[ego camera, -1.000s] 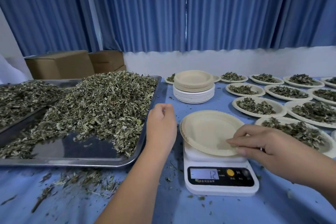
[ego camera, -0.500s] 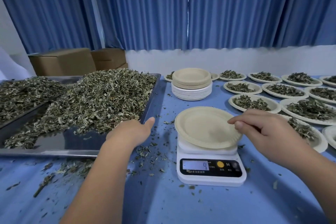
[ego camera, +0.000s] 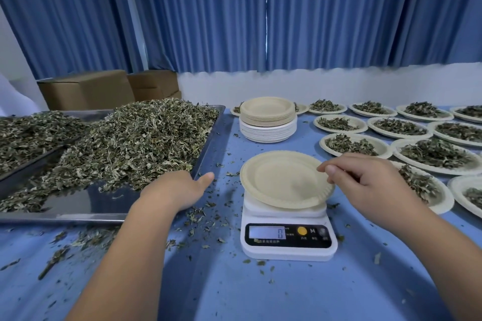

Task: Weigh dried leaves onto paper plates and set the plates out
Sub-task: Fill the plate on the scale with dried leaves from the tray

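Observation:
An empty beige paper plate [ego camera: 280, 180] rests slightly tilted on a white digital scale [ego camera: 288, 246] whose display reads 0. My right hand [ego camera: 367, 186] is at the plate's right rim, thumb over the edge and fingers curled against it. My left hand [ego camera: 177, 190] lies palm down at the near right corner of the steel tray [ego camera: 210, 142]. Its thumb is spread and its fingers reach the foot of the big heap of dried leaves [ego camera: 135, 143]. To the right, several plates filled with leaves [ego camera: 352, 144] are laid out in rows.
A stack of empty plates [ego camera: 267, 121] stands behind the scale. A second tray of leaves [ego camera: 26, 135] sits far left, with cardboard boxes [ego camera: 88, 91] behind it. Loose leaf crumbs [ego camera: 206, 216] litter the blue tablecloth [ego camera: 260, 294] between tray and scale.
My left hand went from hovering as a fist beside the scale down and left to the tray corner. The scale reading dropped from 12 to 9 to 0. My right hand stayed at the plate's rim.

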`<state>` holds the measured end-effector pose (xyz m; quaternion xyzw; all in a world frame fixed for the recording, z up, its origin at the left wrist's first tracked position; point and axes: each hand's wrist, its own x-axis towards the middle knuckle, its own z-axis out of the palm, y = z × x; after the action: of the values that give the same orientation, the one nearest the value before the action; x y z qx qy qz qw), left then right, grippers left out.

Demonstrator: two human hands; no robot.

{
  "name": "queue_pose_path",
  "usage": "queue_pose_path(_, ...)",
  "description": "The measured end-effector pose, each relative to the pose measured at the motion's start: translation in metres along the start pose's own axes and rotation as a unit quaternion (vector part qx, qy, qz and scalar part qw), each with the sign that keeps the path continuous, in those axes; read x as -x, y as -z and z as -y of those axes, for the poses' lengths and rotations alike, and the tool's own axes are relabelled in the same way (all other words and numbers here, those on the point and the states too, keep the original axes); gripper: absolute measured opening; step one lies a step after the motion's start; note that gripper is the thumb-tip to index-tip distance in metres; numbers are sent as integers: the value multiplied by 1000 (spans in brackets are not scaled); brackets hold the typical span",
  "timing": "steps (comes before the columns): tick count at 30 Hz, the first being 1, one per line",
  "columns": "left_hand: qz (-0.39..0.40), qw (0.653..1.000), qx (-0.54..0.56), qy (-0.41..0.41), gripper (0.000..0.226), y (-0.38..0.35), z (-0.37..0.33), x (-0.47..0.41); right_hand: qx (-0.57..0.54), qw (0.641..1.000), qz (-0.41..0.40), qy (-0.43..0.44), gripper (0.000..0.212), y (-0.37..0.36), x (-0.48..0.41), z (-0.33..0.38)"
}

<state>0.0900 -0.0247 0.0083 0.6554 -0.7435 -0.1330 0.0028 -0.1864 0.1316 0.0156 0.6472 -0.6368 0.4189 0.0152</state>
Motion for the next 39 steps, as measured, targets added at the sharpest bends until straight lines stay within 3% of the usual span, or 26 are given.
queue_pose_path(3,-46,999,-4,11,76,2,3,3,-8,1000,-8,-2,17,-1,-1,-2)
queue_pose_path(5,-62,998,17,22,84,2,8,8,-13,1000,-4,-7,17,-1,-2,-5)
queue_pose_path(9,-31,999,14,25,98,-6,16,22,-23,1000,0,-13,18,-1,0,-11)
queue_pose_path(12,-39,998,-42,-2,81,-12,20,32,-36,999,-4,-16,19,1,1,-14)
queue_pose_path(15,-106,991,-77,-35,51,-15,22,39,-43,999,0,-20,20,1,0,-16)
queue_pose_path(17,-158,983,-83,-44,45,-19,22,45,-47,999,6,-21,22,0,0,-17)
queue_pose_path(21,-225,972,-47,-55,47,-25,23,51,-54,998,12,-20,32,0,2,-19)
queue_pose_path(30,-288,956,39,-41,45,-20,26,46,-59,998,-4,-22,31,2,-1,-22)
queue_pose_path(39,-280,947,152,-34,44,-3,31,33,-58,997,-9,-40,24,1,0,-22)
